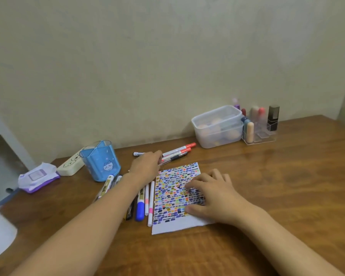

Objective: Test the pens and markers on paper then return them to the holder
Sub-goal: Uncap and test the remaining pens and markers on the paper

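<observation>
Paper (175,198), colour-dabbed, under flat right hand (211,196); left hand (145,166) touching red-capped markers (177,151), grasp unclear.

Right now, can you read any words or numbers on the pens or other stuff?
None can be read.
Markers by the left hand: red and black print on their barrels, too blurred.
Gold pen: dark lettering, too small.
Wipes pack: label blurred.
Blue holder: only a cat face.
</observation>
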`<action>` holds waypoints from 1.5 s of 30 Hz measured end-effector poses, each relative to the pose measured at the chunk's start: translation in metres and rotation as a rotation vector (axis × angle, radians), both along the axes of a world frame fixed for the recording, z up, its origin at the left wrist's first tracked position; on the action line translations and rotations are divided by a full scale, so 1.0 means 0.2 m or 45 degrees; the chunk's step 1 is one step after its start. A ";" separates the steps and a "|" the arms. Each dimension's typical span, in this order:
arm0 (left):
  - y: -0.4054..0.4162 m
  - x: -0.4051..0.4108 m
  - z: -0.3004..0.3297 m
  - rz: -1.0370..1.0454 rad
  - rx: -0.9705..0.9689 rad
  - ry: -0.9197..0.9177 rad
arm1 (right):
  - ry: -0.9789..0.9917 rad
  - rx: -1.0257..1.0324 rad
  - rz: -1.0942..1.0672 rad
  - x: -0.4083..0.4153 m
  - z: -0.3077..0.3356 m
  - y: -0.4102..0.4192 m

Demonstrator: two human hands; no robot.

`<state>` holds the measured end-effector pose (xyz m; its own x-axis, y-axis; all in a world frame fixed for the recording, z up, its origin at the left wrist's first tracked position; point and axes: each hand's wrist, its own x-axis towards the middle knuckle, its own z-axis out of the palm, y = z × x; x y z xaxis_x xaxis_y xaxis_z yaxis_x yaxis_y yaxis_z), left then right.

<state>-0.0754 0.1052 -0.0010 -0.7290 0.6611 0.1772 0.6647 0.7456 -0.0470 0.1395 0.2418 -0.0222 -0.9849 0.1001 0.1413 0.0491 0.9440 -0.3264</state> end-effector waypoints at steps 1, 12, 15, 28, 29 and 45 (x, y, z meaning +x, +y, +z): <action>-0.01 0.00 0.00 -0.002 0.027 -0.003 | -0.019 0.002 -0.002 0.00 -0.01 0.00; -0.18 0.22 0.15 -0.222 0.522 0.020 | 0.176 -0.085 -0.013 0.01 0.01 -0.04; -0.23 0.37 0.16 -0.274 0.625 -0.071 | 0.303 -0.279 0.040 0.01 0.02 -0.06; -0.31 0.52 0.05 -0.518 0.730 -0.524 | 0.524 -0.543 -0.164 0.00 0.01 -0.03; -0.33 0.50 0.04 -0.508 0.684 -0.522 | 0.543 -0.638 -0.180 0.00 0.02 -0.03; -0.36 0.49 -0.04 -0.656 0.584 -0.371 | 0.248 -1.383 -0.003 0.01 0.05 -0.17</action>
